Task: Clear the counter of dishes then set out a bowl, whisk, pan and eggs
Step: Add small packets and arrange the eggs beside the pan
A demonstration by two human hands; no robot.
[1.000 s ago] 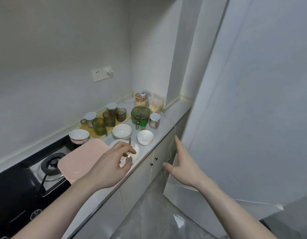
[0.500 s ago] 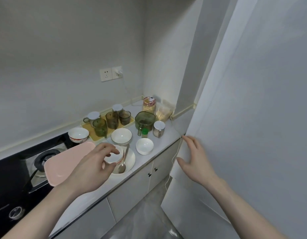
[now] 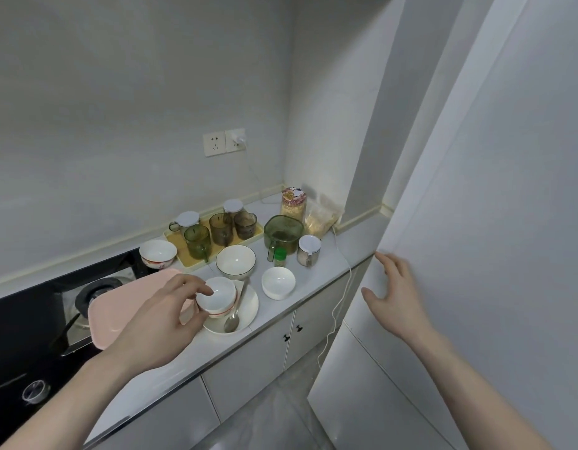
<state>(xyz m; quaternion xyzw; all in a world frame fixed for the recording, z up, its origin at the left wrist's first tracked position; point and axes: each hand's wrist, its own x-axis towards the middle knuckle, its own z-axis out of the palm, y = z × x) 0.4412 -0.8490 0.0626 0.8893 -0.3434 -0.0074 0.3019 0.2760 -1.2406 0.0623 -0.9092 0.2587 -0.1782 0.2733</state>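
Four bowls (image 3: 235,262); left hand (image 3: 157,323) grips one; one plate (image 3: 247,311).

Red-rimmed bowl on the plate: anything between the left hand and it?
Nothing visible. The left hand already grips the red-rimmed bowl by its near side, fingers curled on its rim and wall. The bowl sits on the white plate, with the spoon lying beside it on the plate, right of the grip.

Four bowls (image 3: 235,261), one plate (image 3: 245,310), one spoon (image 3: 232,321), two hands (image 3: 157,323).
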